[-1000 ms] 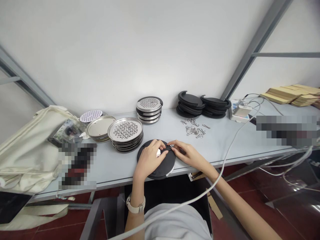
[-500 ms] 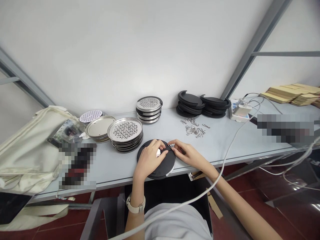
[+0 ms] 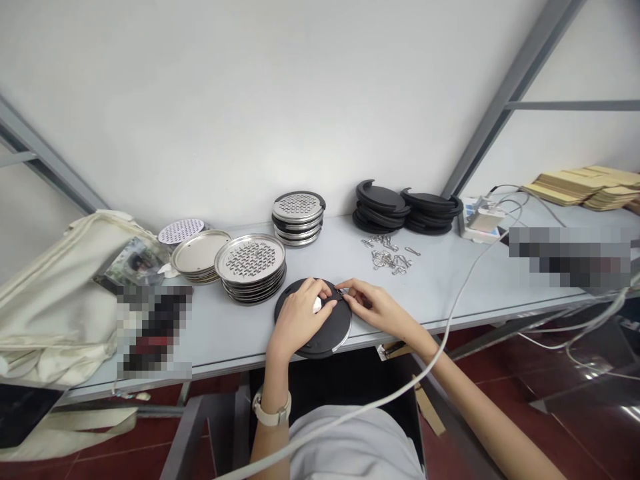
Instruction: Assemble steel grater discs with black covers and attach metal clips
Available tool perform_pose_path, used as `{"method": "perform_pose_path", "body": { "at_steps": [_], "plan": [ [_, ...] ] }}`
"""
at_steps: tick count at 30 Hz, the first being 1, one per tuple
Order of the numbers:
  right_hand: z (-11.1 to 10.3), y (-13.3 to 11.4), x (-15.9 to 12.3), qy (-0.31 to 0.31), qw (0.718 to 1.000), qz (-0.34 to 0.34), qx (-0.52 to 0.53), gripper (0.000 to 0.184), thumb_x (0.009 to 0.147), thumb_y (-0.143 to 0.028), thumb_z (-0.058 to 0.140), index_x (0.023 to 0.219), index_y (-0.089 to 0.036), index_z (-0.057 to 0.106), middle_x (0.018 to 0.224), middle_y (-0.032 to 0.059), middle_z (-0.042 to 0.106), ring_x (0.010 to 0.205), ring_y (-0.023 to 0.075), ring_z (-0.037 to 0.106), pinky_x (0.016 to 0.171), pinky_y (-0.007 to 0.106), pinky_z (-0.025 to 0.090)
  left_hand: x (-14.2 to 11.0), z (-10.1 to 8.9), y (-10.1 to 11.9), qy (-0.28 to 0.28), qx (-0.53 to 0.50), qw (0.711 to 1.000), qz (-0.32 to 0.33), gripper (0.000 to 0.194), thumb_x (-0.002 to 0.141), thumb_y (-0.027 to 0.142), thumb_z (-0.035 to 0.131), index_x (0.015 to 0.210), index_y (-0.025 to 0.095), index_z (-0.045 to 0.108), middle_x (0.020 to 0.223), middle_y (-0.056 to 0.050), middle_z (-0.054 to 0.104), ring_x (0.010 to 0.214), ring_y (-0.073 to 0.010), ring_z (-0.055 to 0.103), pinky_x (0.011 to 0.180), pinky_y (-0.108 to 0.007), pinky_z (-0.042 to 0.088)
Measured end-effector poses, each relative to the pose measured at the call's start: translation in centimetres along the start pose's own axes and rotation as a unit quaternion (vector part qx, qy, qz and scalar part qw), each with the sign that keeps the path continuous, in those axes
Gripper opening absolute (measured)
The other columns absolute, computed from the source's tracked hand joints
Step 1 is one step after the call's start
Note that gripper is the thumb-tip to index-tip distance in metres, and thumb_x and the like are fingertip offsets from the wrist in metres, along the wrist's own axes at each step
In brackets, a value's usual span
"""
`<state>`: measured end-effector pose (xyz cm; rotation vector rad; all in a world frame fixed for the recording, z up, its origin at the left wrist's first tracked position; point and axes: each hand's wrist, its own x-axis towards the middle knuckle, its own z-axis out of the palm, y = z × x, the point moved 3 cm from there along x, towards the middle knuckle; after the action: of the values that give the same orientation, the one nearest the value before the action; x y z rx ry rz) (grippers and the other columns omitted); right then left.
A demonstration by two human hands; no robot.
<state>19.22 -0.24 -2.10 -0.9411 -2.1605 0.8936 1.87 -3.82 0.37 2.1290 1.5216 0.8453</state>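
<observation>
A round black disc (image 3: 330, 327) with a bright metal edge at its lower right lies at the table's front edge. My left hand (image 3: 303, 317) presses on it from the left, its fingers curled over the top. Something small and white (image 3: 317, 305) shows between the thumb and fingers, too small to name. At the disc's upper right rim, my right hand (image 3: 373, 307) pinches a small metal clip (image 3: 341, 291), largely covered by the fingertips. Beyond the hands lies a loose pile of metal clips (image 3: 387, 259).
To the left stand stacked metal grater discs (image 3: 253, 260) and plain metal discs (image 3: 200, 253). Another grater stack (image 3: 299, 210) is at the back. Black round holders (image 3: 380, 200) are piled by the wall. A white cable (image 3: 447, 333) crosses in front of my right forearm.
Both hands stay at the black disc in nearly the same pose. The clip at the right fingertips is turned very slightly; nothing else has visibly moved.
</observation>
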Motion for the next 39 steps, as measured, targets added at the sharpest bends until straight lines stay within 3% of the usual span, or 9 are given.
{"method": "perform_pose_path", "body": {
  "at_steps": [9,20,35,39],
  "plan": [
    [0.01,0.05,-0.03,0.002,1.000,-0.004,-0.009,0.030,0.096,-0.034,0.041,0.114,-0.017,0.056,0.068,-0.0016,0.050,0.059,0.0119,0.043,0.057,0.023,0.036,0.01,0.06,-0.07,0.003,-0.001,1.000,0.002,0.007,0.088,0.029,0.055,0.091,0.024,0.055,0.093,0.003,0.059,0.088,-0.0142,0.058,0.082,-0.027,0.043],
    [0.09,0.05,-0.07,-0.003,1.000,0.003,-0.009,0.029,0.096,-0.035,0.040,0.114,-0.017,0.054,0.065,-0.0042,0.042,0.056,0.0106,0.040,0.055,0.022,0.034,-0.01,0.02,-0.02,0.002,-0.003,1.000,-0.002,0.006,0.087,0.029,0.054,0.091,0.024,0.056,0.093,0.002,0.059,0.089,-0.0149,0.058,0.083,-0.029,0.043],
    [0.16,0.07,-0.12,0.002,1.000,-0.002,-0.018,0.029,0.096,-0.035,0.040,0.115,-0.017,0.053,0.064,-0.0042,0.043,0.056,0.0108,0.041,0.055,0.022,0.035,-0.05,0.00,0.12,0.005,-0.004,1.000,0.001,0.006,0.087,0.028,0.055,0.091,0.024,0.056,0.093,0.002,0.059,0.089,-0.0147,0.058,0.083,-0.028,0.044],
    [-0.05,-0.04,-0.12,0.018,1.000,0.002,-0.025,0.027,0.096,-0.035,0.041,0.109,-0.017,0.056,0.067,-0.0019,0.050,0.058,0.0119,0.046,0.057,0.023,0.038,-0.04,0.01,0.07,0.004,0.000,1.000,-0.003,0.007,0.087,0.029,0.054,0.091,0.024,0.056,0.093,0.001,0.059,0.088,-0.0154,0.058,0.083,-0.029,0.044]
  ]
}}
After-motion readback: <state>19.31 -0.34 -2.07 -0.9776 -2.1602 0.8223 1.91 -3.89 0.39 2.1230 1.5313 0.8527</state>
